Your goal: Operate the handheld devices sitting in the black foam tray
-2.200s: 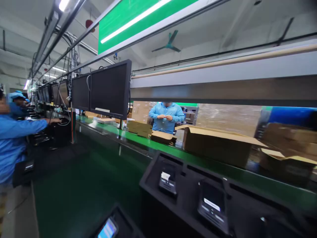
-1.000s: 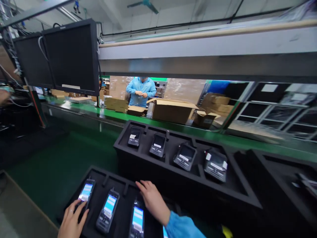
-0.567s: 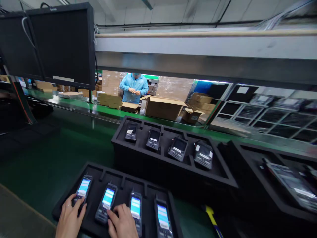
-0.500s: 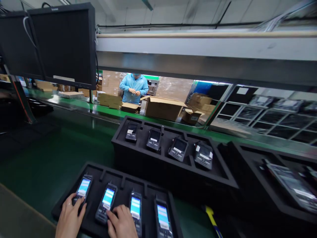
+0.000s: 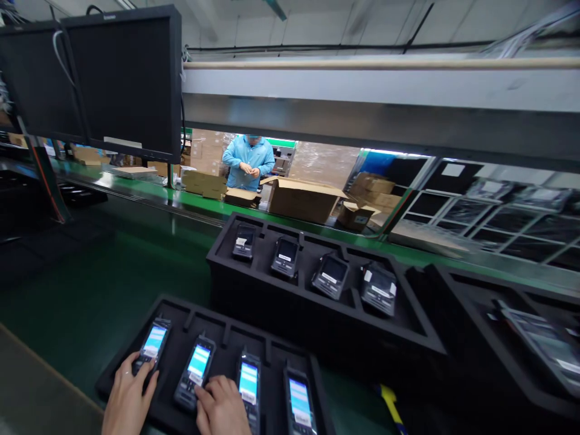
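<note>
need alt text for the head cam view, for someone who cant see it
The person's left hand touches one lit handheld device and the right hand another, both in a black foam tray. Beyond, a second foam tray holds four devices, and a co-worker stands behind cardboard boxes.

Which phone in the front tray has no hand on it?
The phone at the far right end of the front tray. The left hand is on the far-left phone, and the right hand lies over the middle two phones; only this one is untouched.
</note>
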A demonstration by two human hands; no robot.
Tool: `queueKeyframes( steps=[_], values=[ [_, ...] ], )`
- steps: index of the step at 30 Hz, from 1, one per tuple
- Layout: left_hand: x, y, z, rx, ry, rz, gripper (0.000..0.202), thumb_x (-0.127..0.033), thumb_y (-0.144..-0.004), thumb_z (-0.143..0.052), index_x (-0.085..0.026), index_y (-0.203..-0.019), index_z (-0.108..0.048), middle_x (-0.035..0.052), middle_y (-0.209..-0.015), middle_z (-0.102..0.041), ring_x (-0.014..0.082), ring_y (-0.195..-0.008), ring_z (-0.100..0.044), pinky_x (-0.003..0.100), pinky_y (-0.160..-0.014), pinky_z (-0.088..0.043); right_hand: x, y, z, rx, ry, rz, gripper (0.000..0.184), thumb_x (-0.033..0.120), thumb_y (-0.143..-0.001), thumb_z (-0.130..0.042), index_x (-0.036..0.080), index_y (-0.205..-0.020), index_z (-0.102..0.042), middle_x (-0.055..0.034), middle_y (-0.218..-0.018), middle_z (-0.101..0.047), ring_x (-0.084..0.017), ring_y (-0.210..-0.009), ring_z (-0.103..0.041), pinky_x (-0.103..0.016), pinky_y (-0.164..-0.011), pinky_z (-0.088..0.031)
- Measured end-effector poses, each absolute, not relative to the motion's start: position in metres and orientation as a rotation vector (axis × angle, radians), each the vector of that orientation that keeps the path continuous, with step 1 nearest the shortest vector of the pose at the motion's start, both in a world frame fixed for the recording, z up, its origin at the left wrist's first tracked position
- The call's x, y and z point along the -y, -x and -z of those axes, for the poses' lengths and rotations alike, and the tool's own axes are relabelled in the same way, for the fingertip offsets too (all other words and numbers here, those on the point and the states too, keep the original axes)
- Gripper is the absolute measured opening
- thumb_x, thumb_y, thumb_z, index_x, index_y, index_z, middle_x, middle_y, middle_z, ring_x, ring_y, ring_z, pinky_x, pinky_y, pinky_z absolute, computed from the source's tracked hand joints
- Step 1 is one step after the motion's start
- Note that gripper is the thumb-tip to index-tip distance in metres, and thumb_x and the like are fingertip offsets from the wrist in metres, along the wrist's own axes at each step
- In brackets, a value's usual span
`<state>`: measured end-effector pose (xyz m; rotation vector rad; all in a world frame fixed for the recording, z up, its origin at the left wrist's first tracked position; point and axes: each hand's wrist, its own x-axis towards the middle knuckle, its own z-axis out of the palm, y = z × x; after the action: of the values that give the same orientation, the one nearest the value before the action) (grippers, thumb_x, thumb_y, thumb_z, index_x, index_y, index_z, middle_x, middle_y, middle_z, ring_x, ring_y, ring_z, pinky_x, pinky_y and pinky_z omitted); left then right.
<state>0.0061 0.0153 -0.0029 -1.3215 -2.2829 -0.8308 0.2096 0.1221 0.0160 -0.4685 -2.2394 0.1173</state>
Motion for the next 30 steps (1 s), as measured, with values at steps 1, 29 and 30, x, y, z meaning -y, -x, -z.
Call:
queueKeyframes(
  steps=[1, 29, 30],
  values=[
    [-0.015, -0.006, 0.002, 2.281, 1.316, 0.828, 0.033, -0.037, -0.085, -0.047, -0.019, -0.093, -0.074, 0.0163, -0.113, -0.053, 0.0312, -0.097, -0.059, 0.046, -0.080, -0.057, -0.122, -0.210, -0.016, 2.245, 0.471, -0.120, 0.031, 0.013, -0.066, -0.057, 0.024, -0.094, -0.065, 0.0012, -0.074, -0.059, -0.019, -0.073, -0.055, -0.031, -0.063, -0.037],
    [-0.053, 0.005, -0.017, 2.552, 1.297, 0.786, 0.070, -0.060, -0.089, -0.030, -0.023, -0.147, -0.018, 0.0129, -0.113, -0.051, 0.0304, -0.102, -0.056, 0.042, -0.085, -0.051, -0.146, -0.213, -0.049, 2.562, 0.886, -0.522, 0.053, 0.020, -0.083, -0.063, 0.019, -0.135, -0.050, -0.0111, -0.115, -0.059, -0.031, -0.108, -0.053, -0.046, -0.097, -0.048],
    [-0.052, 0.006, -0.016, 2.558, 1.280, 0.818, 0.070, -0.061, -0.089, -0.030, -0.025, -0.147, -0.018, 0.0126, -0.116, -0.052, 0.0297, -0.103, -0.057, 0.042, -0.085, -0.051, -0.147, -0.214, -0.042, 2.545, 0.858, -0.508, 0.055, 0.023, -0.083, -0.064, 0.020, -0.136, -0.049, -0.0111, -0.115, -0.059, -0.031, -0.109, -0.053, -0.045, -0.097, -0.049]
  ],
)
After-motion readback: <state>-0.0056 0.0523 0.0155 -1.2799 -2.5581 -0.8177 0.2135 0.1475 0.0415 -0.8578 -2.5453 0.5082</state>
